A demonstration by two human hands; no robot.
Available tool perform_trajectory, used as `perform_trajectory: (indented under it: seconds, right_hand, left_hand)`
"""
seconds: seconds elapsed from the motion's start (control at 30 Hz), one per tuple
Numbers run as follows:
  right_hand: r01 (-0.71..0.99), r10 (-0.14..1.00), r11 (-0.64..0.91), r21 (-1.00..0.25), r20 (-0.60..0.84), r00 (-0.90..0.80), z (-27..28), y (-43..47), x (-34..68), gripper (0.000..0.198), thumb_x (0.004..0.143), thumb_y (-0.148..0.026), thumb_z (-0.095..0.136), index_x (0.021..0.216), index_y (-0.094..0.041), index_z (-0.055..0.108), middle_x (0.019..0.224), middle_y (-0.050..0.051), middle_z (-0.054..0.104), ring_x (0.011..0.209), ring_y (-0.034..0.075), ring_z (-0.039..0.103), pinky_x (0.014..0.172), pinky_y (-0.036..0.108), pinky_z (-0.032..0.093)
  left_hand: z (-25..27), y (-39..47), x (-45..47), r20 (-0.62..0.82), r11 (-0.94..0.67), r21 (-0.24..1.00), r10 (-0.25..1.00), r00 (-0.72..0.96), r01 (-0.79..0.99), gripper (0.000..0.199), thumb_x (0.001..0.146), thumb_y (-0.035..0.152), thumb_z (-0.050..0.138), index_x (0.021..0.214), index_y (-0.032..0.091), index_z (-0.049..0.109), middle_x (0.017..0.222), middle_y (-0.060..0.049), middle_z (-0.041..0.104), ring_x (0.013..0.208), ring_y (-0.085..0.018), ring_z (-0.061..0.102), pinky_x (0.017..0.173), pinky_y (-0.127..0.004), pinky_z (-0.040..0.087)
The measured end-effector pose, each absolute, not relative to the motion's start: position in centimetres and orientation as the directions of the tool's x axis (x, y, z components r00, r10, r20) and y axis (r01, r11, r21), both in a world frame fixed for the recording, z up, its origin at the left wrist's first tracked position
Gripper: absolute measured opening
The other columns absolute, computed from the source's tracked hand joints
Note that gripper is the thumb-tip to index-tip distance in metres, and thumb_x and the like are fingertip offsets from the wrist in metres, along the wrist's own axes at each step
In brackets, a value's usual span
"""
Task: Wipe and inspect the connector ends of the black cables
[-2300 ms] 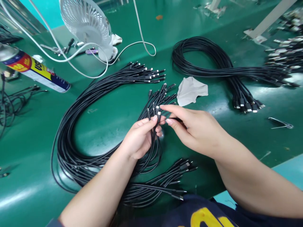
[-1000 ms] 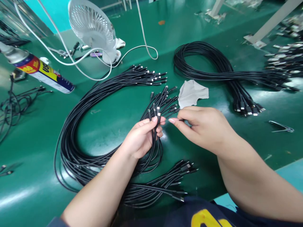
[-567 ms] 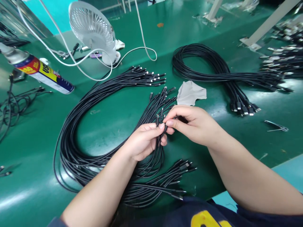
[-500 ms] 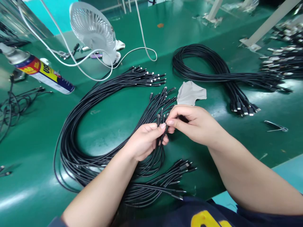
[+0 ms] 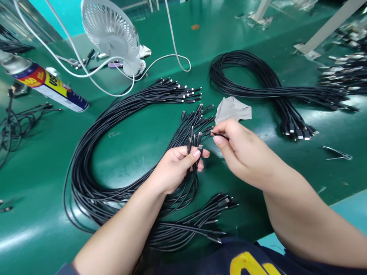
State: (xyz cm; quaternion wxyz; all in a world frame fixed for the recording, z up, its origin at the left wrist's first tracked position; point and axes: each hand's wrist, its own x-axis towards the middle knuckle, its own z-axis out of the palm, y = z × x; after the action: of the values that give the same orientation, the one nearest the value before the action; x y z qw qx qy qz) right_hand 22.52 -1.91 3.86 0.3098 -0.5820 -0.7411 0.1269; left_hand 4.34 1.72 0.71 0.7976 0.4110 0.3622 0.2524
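My left hand [image 5: 173,168] is closed around several black cable ends [image 5: 200,138], whose plugs stick up past the thumb and index finger. My right hand [image 5: 248,154] is a little to the right, apart from those plugs. Between its thumb and index finger is a thin dark strip [image 5: 220,135], too small to identify. A large curved bundle of black cables [image 5: 86,152] lies left of and beneath my left hand. More plug ends [image 5: 225,200] fan out below my hands. Just beyond my right hand lies a grey cloth [image 5: 233,109].
A second looped bundle of black cables [image 5: 246,70] lies at the right, near metal nail clippers [image 5: 338,152]. A white fan [image 5: 110,32] with a white cord and a spray can [image 5: 54,88] stand at the left. Metal posts [image 5: 327,32] rise from the green table [image 5: 126,147].
My right hand has moved up and right, away from the plugs, with the thin dark strip still pinched in it. My left hand has stayed nearly in place, its held plugs now more visible.
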Motion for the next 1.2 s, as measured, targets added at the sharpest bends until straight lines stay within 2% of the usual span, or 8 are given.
perform_trajectory:
  seconds: [0.2, 0.33, 0.63, 0.8, 1.2]
  right_hand:
    - [0.890, 0.912, 0.358, -0.284, 0.311, -0.268, 4.1, -3.0, 21.3, 0.022, 0.095, -0.013, 0.040, 0.086, -0.014, 0.061, 0.077, 0.006, 0.061, 0.071, 0.019, 0.060, 0.061, 0.029, 0.041]
    - [0.907, 0.885, 0.377, -0.188, 0.362, -0.293, 4.1, -3.1, 20.9, 0.024, 0.091, -0.011, 0.045, 0.086, -0.014, 0.068, 0.080, 0.006, 0.067, 0.069, 0.019, 0.063, 0.057, 0.030, 0.039]
    - [0.919, 0.849, 0.382, -0.102, 0.432, -0.305, 3.9, -3.1, 20.5, 0.025, 0.089, -0.009, 0.048, 0.089, -0.011, 0.073, 0.080, 0.007, 0.071, 0.066, 0.020, 0.064, 0.054, 0.032, 0.038]
    - [0.920, 0.848, 0.381, -0.094, 0.431, -0.307, 3.8, -3.0, 20.4, 0.025, 0.090, -0.010, 0.049, 0.089, -0.011, 0.074, 0.078, 0.006, 0.071, 0.066, 0.020, 0.065, 0.054, 0.032, 0.039]
    - [0.911, 0.853, 0.401, -0.100, 0.404, -0.331, 4.0, -3.1, 21.2, 0.029, 0.093, -0.012, 0.046, 0.096, -0.013, 0.075, 0.087, 0.007, 0.074, 0.065, 0.019, 0.066, 0.053, 0.032, 0.040]
  left_hand:
    - [0.5, 1.8, 4.2, -0.325, 0.504, 0.854, 0.706, 0.629, -0.124, 0.025, 0.083, 0.037, 0.068, 0.090, 0.015, 0.076, 0.068, -0.001, 0.061, 0.062, -0.011, 0.050, 0.064, -0.027, 0.035]
    - [0.6, 1.8, 4.2, -0.321, 0.497, 0.859, 0.707, 0.630, -0.120, 0.026, 0.083, 0.039, 0.068, 0.088, 0.015, 0.075, 0.065, 0.000, 0.059, 0.063, -0.011, 0.049, 0.063, -0.027, 0.034]
    - [0.6, 1.9, 4.3, -0.339, 0.511, 0.849, 0.719, 0.606, -0.131, 0.027, 0.079, 0.041, 0.073, 0.079, 0.014, 0.073, 0.063, 0.000, 0.060, 0.061, -0.010, 0.050, 0.062, -0.027, 0.034]
    - [0.6, 1.9, 4.4, -0.364, 0.534, 0.835, 0.717, 0.595, -0.133, 0.025, 0.075, 0.039, 0.076, 0.073, 0.014, 0.071, 0.061, 0.001, 0.061, 0.059, -0.010, 0.050, 0.061, -0.026, 0.034]
    - [0.6, 1.8, 4.4, -0.404, 0.551, 0.827, 0.718, 0.567, -0.108, 0.029, 0.070, 0.042, 0.080, 0.078, 0.014, 0.075, 0.058, 0.001, 0.060, 0.056, -0.009, 0.049, 0.061, -0.026, 0.034]
